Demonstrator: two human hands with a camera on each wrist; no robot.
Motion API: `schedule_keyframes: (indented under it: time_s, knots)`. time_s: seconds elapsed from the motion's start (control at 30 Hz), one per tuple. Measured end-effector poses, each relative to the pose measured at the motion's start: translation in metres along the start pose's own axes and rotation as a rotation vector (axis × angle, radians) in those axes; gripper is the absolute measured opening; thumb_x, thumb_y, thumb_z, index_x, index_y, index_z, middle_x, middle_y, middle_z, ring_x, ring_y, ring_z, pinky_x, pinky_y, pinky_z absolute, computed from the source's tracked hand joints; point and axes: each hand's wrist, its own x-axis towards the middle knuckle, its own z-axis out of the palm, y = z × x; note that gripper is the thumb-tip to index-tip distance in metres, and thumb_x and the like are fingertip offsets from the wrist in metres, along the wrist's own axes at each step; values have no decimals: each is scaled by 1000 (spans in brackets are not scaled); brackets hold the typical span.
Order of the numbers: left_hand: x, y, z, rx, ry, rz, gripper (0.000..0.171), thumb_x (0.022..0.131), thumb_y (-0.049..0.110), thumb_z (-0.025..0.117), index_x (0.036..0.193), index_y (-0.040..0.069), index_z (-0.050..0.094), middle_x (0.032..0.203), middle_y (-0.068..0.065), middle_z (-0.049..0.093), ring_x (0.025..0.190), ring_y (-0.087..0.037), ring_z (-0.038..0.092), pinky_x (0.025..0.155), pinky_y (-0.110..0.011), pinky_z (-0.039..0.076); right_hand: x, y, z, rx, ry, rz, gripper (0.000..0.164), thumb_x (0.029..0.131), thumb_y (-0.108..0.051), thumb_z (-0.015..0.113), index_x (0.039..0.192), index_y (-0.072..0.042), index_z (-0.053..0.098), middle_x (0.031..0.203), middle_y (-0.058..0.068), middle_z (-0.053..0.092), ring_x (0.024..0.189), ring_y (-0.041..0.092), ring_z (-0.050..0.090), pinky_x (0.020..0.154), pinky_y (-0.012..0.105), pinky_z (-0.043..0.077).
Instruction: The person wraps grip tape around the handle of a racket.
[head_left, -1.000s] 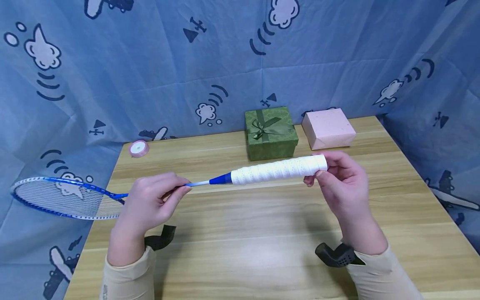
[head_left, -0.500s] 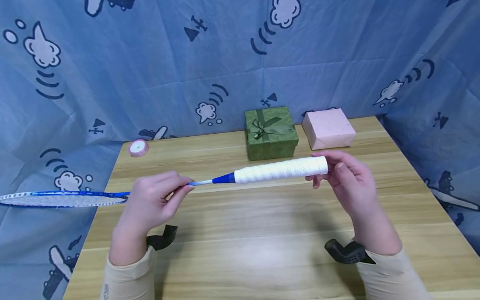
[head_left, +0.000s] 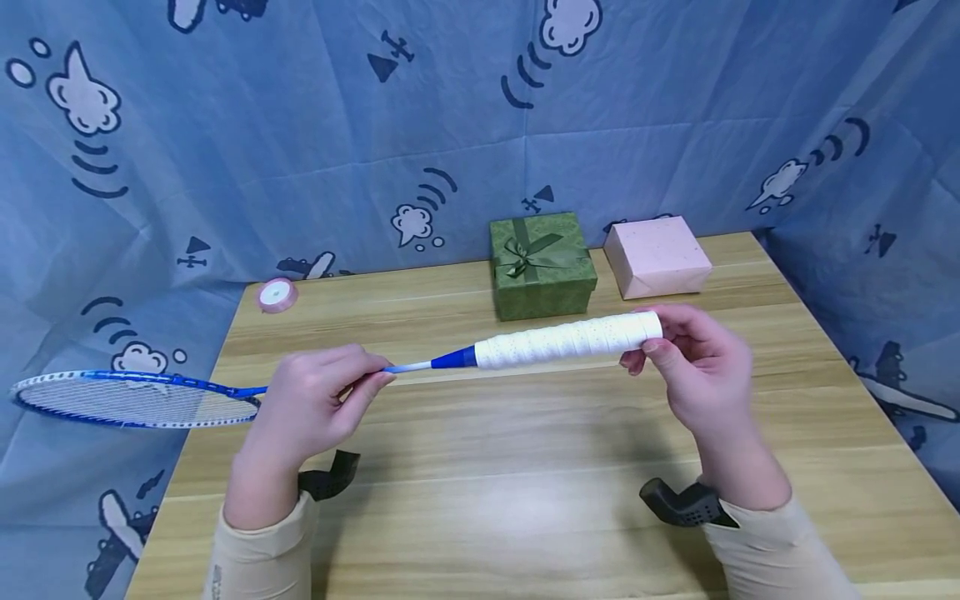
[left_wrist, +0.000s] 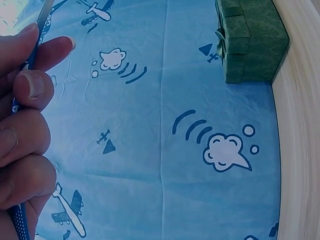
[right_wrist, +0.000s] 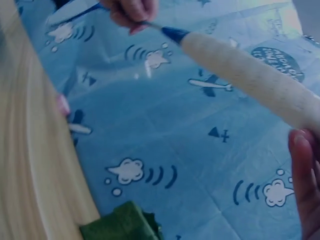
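Observation:
A blue and white badminton racket is held above the table, nearly level, its strung head out to the left. Its handle is wrapped in a white grip, also seen in the right wrist view as a pale wrapped handle. My left hand pinches the thin shaft between thumb and fingers; in the left wrist view its fingers curl round the shaft. At the handle's butt end my right hand grips between thumb and fingers. Part of the shaft is hidden behind the left hand.
A green gift box with a bow stands at the back of the wooden table. Right of it lies a pink box. A pink ribbon roll sits at the back left corner. Blue patterned cloth hangs behind.
The racket has turned about its long axis: its head narrowed to nearly edge-on, then widened again. Both hands have shifted slightly right. The right thumb lifted, then came back onto the handle's end.

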Motion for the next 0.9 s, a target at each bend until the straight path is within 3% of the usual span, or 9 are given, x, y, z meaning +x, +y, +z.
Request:
schedule_keyframes:
  time_s: [0.17, 0.3, 0.43, 0.67, 0.73, 0.9]
  knots:
    - [0, 1, 1, 20, -16, -13, 16, 100, 25, 70, 93, 13, 77, 73, 9, 64, 53, -2, 43, 49, -17, 36, -1, 3, 2, -74, 36, -27, 27, 94, 7, 69, 112, 25, 60, 94, 13, 75, 70, 16, 72, 63, 23, 59]
    - [0, 1, 1, 31, -22, -16, 13, 99, 23, 71, 93, 13, 77, 75, 8, 66, 53, -3, 45, 49, -18, 38, 2, 1, -6, -59, -38, 6, 20, 94, 18, 58, 113, 26, 58, 105, 14, 75, 78, 18, 72, 70, 25, 61]
    - [0, 0, 5, 49, -18, -2, 11, 98, 22, 73, 93, 13, 76, 76, 7, 67, 53, -5, 48, 50, -20, 40, 4, -4, -13, -78, -99, 75, 23, 93, 23, 49, 114, 23, 58, 105, 12, 74, 80, 19, 71, 71, 26, 61]
    - [-1, 1, 11, 110, -60, -6, 13, 99, 26, 72, 95, 14, 76, 76, 7, 65, 55, -6, 50, 49, -23, 42, 6, -16, -29, -151, -273, 231, 34, 85, 33, 52, 117, 21, 57, 112, 11, 70, 82, 20, 69, 73, 26, 61]
    - [0, 2, 13, 115, -74, -6, 8, 96, 23, 75, 96, 14, 77, 76, 7, 66, 55, -7, 51, 49, -24, 42, 6, -20, -33, -225, -326, 260, 36, 84, 32, 56, 116, 17, 60, 113, 7, 69, 84, 17, 67, 74, 23, 59]
    - [2, 5, 16, 138, -98, 2, 7, 92, 19, 79, 95, 14, 77, 77, 6, 66, 56, -6, 53, 49, -25, 44, 8, -26, -31, -616, -406, 254, 38, 81, 18, 76, 109, -6, 70, 103, -6, 71, 84, 8, 63, 75, 16, 51]
